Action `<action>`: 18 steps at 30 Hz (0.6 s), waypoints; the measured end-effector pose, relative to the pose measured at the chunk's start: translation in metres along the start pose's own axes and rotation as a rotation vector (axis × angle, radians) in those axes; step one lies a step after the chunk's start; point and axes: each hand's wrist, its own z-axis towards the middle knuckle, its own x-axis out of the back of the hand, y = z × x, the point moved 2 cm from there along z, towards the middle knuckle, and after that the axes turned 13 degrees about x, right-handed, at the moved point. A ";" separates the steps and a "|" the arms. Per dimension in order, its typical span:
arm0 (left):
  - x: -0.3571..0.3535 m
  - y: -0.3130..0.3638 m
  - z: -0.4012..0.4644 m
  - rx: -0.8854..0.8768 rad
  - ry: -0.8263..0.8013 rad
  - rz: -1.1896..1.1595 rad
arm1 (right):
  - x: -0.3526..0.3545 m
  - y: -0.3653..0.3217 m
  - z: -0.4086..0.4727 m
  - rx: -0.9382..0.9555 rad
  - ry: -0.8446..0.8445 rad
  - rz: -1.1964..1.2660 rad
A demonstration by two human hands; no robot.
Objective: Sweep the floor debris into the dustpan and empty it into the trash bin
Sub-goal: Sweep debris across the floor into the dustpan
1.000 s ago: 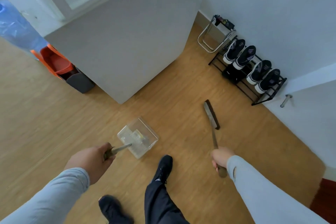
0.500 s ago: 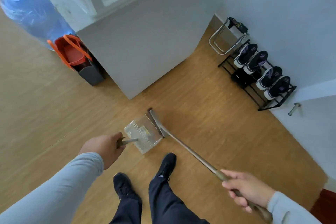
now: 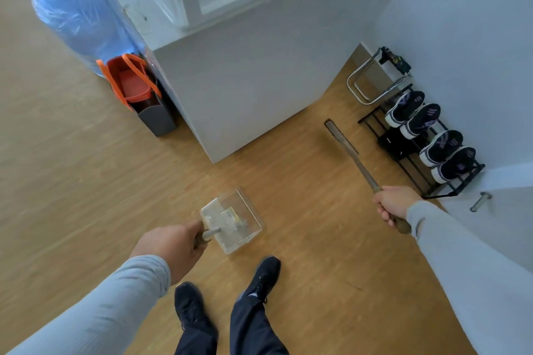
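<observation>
A: What can go wrong from here?

B: The left hand is curled around the handle of the clear dustpan, which is low over the floor just in front of the shoes. There is some yellowish debris in it. If the pan tips on the way to the bin, I think the debris falls out again.

A: And the broom?

B: The right hand grips the broom handle; its head is well apart from the dustpan, near the shoe rack. A wide stroke could hit the rack or the white cabinet.

A: The floor?

B: A smooth wooden floor, so crumbs slide easily. I cannot see loose debris on it. Beside the cabinet stands a dark bin with an orange bag, possibly the trash bin, and a blue water bottle.
</observation>
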 end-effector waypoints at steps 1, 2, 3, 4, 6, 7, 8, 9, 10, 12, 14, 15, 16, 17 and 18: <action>0.000 0.000 0.001 0.001 0.004 0.006 | -0.004 -0.009 0.018 -0.013 0.006 -0.039; 0.000 0.000 0.002 0.002 0.009 0.010 | -0.011 -0.017 0.035 -0.015 -0.012 -0.080; 0.000 0.001 0.002 0.004 0.015 0.012 | -0.021 -0.024 0.047 -0.011 -0.038 -0.110; 0.000 0.002 0.003 0.005 0.022 0.014 | -0.035 -0.029 0.056 -0.007 -0.072 -0.139; -0.001 0.003 0.004 0.013 0.024 0.014 | -0.071 -0.032 0.057 0.023 -0.160 -0.205; 0.001 0.003 0.005 0.019 0.019 0.013 | -0.090 -0.028 0.051 0.048 -0.198 -0.262; 0.002 0.004 0.006 0.022 0.013 0.013 | -0.107 -0.022 0.042 0.085 -0.226 -0.326; 0.003 0.004 0.006 0.022 0.006 0.016 | -0.122 -0.013 0.029 0.113 -0.243 -0.375; 0.004 0.005 0.006 0.020 0.000 0.020 | -0.135 -0.001 0.015 0.134 -0.260 -0.422; 0.006 0.006 0.003 0.024 -0.001 0.027 | -0.150 0.024 -0.012 0.149 -0.305 -0.501; 0.005 0.006 0.000 0.034 0.007 0.022 | -0.151 0.046 -0.039 0.139 -0.350 -0.577; 0.004 0.006 -0.002 0.035 0.009 0.018 | -0.147 0.055 -0.050 0.140 -0.366 -0.641; 0.003 0.005 -0.004 0.034 0.009 0.014 | -0.141 0.063 -0.059 0.145 -0.380 -0.713; 0.001 0.004 -0.006 0.031 0.004 0.010 | -0.134 0.070 -0.068 0.150 -0.391 -0.777; 0.001 0.002 -0.009 0.026 -0.002 0.004 | -0.126 0.075 -0.077 0.153 -0.403 -0.832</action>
